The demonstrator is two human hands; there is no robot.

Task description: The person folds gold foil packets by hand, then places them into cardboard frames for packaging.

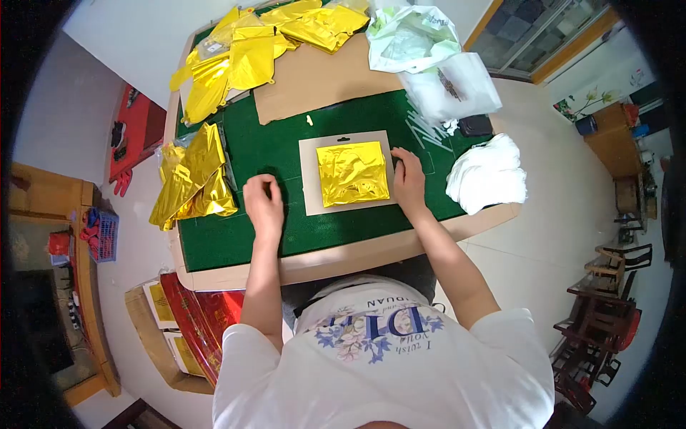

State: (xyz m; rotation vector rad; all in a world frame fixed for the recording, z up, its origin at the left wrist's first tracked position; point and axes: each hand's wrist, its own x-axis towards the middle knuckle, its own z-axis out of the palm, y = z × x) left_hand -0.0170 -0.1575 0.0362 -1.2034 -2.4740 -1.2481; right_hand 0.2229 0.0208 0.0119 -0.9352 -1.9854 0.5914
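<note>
A flat piece of brown cardboard [310, 193] with a small hanging slot at its top lies on the green table mat. On it rests a folded, wrinkled gold foil sheet [353, 174]. My left hand [264, 204] is on the mat to the left of the cardboard, apart from it, with fingers curled in and nothing visible between them. At the cardboard's right edge is my right hand [409, 179], its fingers bent, a gap between thumb and index finger, and the index fingertip at the edge.
Gold foil packets [254, 57] lie at the back left, another foil piece [193, 175] at the left edge. A larger cardboard sheet [321, 79] is behind. Plastic bags [414, 39], clear strips [427, 130], a black object [476, 126] and a white bundle [487, 174] are right.
</note>
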